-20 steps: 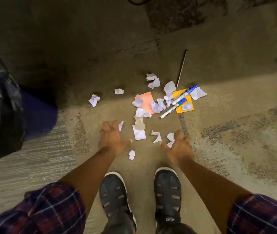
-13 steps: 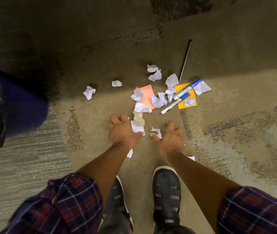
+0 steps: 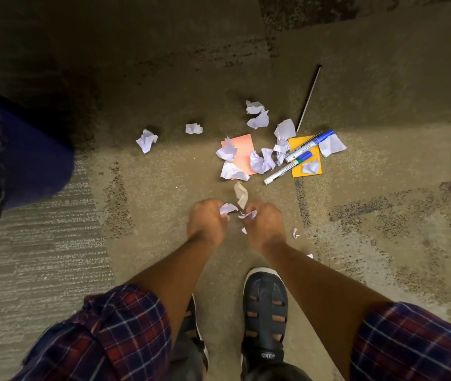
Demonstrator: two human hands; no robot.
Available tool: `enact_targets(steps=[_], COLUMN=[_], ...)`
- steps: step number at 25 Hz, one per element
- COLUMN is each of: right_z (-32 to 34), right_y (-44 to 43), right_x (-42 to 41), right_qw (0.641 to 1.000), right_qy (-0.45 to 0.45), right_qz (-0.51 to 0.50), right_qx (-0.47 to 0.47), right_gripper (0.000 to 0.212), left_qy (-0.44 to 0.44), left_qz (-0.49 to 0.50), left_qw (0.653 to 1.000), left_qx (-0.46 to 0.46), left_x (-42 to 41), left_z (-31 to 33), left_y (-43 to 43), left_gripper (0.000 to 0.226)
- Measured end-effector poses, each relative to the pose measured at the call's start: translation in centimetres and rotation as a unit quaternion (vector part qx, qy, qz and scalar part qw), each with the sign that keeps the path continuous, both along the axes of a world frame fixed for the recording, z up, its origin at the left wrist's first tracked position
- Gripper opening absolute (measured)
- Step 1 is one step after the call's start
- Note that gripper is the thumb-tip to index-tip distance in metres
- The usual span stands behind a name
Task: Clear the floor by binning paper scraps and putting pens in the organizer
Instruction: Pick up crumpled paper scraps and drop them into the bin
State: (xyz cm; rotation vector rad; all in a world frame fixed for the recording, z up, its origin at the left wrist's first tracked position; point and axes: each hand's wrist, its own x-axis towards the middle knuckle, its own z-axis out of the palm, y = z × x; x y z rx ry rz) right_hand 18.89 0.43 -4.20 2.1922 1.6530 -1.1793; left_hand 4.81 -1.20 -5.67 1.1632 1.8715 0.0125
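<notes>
My left hand (image 3: 207, 220) is closed around a crumpled white scrap (image 3: 227, 208) low over the carpet. Beside it, my right hand (image 3: 263, 221) pinches another white scrap (image 3: 248, 215). A beige scrap (image 3: 241, 194) lies just beyond both hands. Farther out is a pile of crumpled white scraps (image 3: 260, 162) on a pink note (image 3: 242, 152). Two white markers with blue caps (image 3: 309, 145) (image 3: 287, 169) lie across an orange note (image 3: 308, 160). A thin dark pen (image 3: 309, 97) lies beyond them. No organizer is in view.
A blue bin with a black liner (image 3: 21, 160) stands at the left edge. Loose scraps (image 3: 146, 140) (image 3: 193, 128) lie toward it, and small bits (image 3: 296, 232) sit right of my right hand. My dark shoe (image 3: 265, 312) stands below the hands.
Both hands came together from spread open on the carpet and closed on white scraps. The view shifted slightly forward.
</notes>
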Motion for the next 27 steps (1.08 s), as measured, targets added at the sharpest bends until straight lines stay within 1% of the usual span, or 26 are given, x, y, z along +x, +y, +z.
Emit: enact_targets(steps=[2,4,7,9,11,13,15,18,22,25,27], right_z=[1.4,3.2,6.4,8.8,10.9,13.5,16.2,20.9,26.5,29.2,30.2], right_y=[-0.2,-0.4,-0.4,0.0,0.5,1.4,2.0,2.9,4.0,4.5,4.9], right_x=[0.2,-0.1,-1.4,-2.8,-4.4,-7.0,-9.9,-14.7,-22.0,-27.4,-30.6], right_qw=[0.999,0.997,0.993,0.987,0.972,0.949,0.933,0.921,0.906,0.898,0.896], right_qy=[0.014,0.03,0.046,0.069,0.122,0.187,0.233,0.283,0.348,0.379,0.388], right_qz=[-0.046,-0.073,-0.098,-0.135,-0.192,-0.245,-0.264,-0.257,-0.232,-0.21,-0.197], right_qx=[-0.008,-0.02,-0.041,-0.046,-0.056,-0.072,-0.076,-0.078,-0.068,-0.074,-0.088], right_gripper=[0.014,0.013,0.01,0.013,0.01,0.009,0.011,0.01,0.007,0.008,0.009], left_qy=[-0.069,-0.114,-0.107,-0.124,-0.144,-0.162,-0.186,-0.202,-0.194,-0.181,-0.166], left_qz=[0.077,0.105,0.132,0.185,0.246,0.324,0.391,0.452,0.528,0.593,0.634], left_qw=[0.994,0.987,0.985,0.974,0.958,0.932,0.901,0.865,0.809,0.763,0.739], left_qx=[-0.036,-0.045,-0.032,-0.038,-0.041,-0.032,-0.003,0.084,0.17,0.182,0.153], left_x=[-1.6,-3.1,-5.0,-6.2,-7.4,-9.0,-10.9,-14.3,-19.4,-23.3,-26.1], left_z=[1.4,3.4,6.5,8.1,9.8,12.9,16.9,22.3,28.5,31.5,32.1], left_y=[-1.1,-1.9,-2.5,-3.0,-3.1,-2.8,-2.2,-2.1,-1.7,-1.2,-1.1], left_gripper=[0.016,0.014,0.007,0.012,0.01,0.013,0.02,0.028,0.024,0.018,0.017])
